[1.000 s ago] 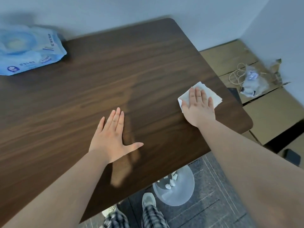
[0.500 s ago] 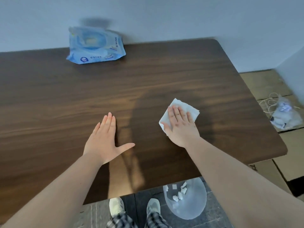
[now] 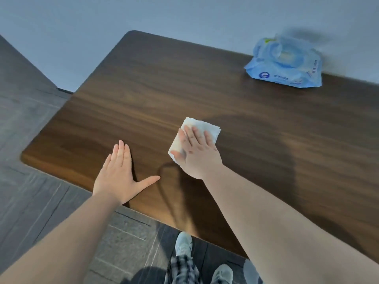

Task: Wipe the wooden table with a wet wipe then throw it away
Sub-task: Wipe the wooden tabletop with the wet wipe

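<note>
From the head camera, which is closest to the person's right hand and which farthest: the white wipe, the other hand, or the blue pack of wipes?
1. The white wipe, directly under the right hand, pressed flat on the wooden table.
2. The left hand, flat on the table toward its near left corner.
3. The blue pack of wipes, by the wall at the far edge.

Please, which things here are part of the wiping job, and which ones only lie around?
Part of the job:
- wipe, pressed flat under the right hand
- table
- left hand, flat on the table

Only lying around:
- blue pack, at the table's far edge
- shoes on the floor
</note>
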Tool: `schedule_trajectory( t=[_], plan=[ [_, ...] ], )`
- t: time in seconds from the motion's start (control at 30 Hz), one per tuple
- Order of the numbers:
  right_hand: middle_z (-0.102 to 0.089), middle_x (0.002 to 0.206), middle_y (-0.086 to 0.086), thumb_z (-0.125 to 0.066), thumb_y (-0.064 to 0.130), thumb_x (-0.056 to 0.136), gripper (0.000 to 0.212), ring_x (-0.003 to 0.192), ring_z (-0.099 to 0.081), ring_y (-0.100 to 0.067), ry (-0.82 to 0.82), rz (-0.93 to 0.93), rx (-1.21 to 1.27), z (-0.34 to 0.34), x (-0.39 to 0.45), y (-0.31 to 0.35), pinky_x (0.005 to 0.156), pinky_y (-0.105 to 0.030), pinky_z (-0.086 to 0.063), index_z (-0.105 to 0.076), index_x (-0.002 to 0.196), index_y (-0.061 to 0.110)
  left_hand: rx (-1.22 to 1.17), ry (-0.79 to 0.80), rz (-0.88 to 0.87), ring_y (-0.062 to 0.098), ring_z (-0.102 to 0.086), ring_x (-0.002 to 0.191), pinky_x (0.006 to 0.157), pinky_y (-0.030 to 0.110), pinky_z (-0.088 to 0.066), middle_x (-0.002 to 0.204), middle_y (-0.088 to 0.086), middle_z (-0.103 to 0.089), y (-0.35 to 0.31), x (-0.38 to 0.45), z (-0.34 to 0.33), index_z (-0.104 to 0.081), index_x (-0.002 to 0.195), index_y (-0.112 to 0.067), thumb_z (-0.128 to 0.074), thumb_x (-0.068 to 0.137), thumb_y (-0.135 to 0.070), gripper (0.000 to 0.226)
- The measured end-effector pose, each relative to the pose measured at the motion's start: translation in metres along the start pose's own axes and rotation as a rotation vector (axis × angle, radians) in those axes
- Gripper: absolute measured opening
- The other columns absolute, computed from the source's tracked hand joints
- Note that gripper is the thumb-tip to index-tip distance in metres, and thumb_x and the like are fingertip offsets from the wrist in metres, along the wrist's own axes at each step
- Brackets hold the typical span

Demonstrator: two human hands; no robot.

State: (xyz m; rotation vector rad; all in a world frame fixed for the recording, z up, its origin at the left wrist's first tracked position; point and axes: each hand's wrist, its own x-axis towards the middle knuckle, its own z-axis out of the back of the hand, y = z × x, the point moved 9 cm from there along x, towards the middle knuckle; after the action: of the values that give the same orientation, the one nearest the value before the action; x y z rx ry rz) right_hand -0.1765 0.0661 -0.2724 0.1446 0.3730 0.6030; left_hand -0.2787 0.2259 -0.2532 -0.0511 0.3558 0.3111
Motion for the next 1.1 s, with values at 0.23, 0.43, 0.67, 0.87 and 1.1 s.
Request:
schedule_trajectory(
  t=[0.23,0.43,0.67,0.87,1.1],
  plan=[
    [0.002,0.161,0.002,-0.014,0.055,0.095,0.069,0.147,0.009,-0.019,-0.038,0.159,-0.036,-0.004,0.078,0.117,0.118,-0.046,0.005,0.001,0.151,0.018,-0.156,-0.018,0.059,0.023,0.015,0.146,0.120,0.037,0.001,0.158,0.012,0.017,0.025,0.004,-0.002,0.017,0.146,-0.006,-0.014,0.049,-0.099,0.138],
    [0.003,0.161,0.001,-0.014,0.054,0.096,0.068,0.147,0.007,-0.019,-0.029,0.212,-0.065,-0.002,0.132,0.178,0.118,-0.046,0.006,0.001,0.151,0.018,-0.211,0.036,0.254,0.025,0.025,0.142,0.120,0.040,0.005,0.155,0.009,0.028,0.040,-0.001,-0.007,0.027,0.143,-0.010,-0.016,0.066,-0.085,0.115],
    [0.001,0.161,0.000,-0.015,0.055,0.095,0.068,0.147,0.004,-0.020,-0.026,0.251,-0.068,-0.003,0.148,0.202,0.119,-0.045,0.003,0.000,0.151,0.018,-0.215,0.068,0.213,0.026,0.030,0.140,0.119,0.042,0.008,0.154,0.011,0.031,0.038,-0.002,-0.011,0.026,0.144,-0.009,0.011,0.041,-0.079,0.125],
    [0.000,0.161,0.002,-0.017,0.054,0.096,0.068,0.147,0.005,-0.017,-0.027,0.199,-0.011,0.000,0.091,0.140,0.118,-0.042,0.005,-0.001,0.151,0.018,-0.195,0.014,0.225,0.028,0.014,0.146,0.119,0.039,0.003,0.158,0.015,0.017,0.037,-0.002,-0.003,0.015,0.146,-0.005,-0.009,0.045,-0.098,0.140],
    [0.014,0.160,0.006,-0.008,0.057,0.094,0.067,0.145,0.018,-0.013,0.019,-0.084,0.026,-0.002,-0.025,-0.025,0.118,-0.039,0.009,0.010,0.149,0.023,0.149,0.017,-0.073,0.027,0.004,0.147,0.119,0.038,-0.006,0.159,0.016,0.005,-0.035,-0.008,0.015,0.005,0.148,-0.001,-0.008,0.062,-0.093,0.126]
  ],
)
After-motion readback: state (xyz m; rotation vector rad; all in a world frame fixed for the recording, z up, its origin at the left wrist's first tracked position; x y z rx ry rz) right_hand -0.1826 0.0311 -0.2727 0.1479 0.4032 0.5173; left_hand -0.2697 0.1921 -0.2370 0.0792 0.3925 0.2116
